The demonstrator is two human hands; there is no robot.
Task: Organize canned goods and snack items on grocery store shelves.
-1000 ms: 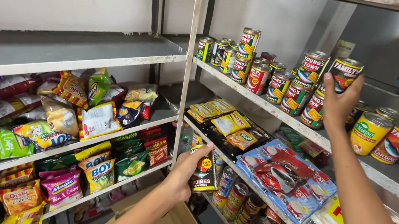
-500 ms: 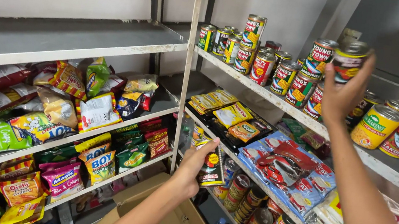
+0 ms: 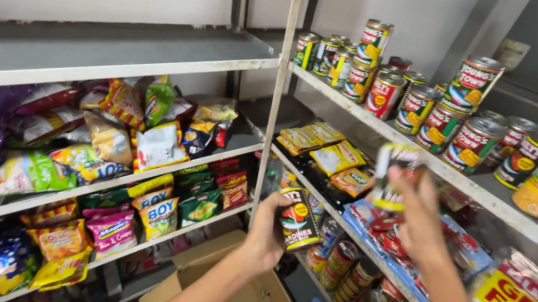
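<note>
- The left hand (image 3: 265, 236) is wrapped around one dark round tin can with a red and yellow label (image 3: 298, 219), held just beside the white metal shelf upright (image 3: 278, 96).
- The right hand (image 3: 419, 218) grips one blurred red-labelled tin can (image 3: 395, 176), in open air before the top shelf edge (image 3: 384, 129).
- One open brown cardboard box (image 3: 231, 293) sits below.

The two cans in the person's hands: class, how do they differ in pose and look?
The left hand's can is held low and sharp in view, its dark label with a yellow patch clear. The right hand's can is held higher and blurred, its label hard to make out. The left hand grips from the side; the right hand from below. Both are small, upright cans.
</note>
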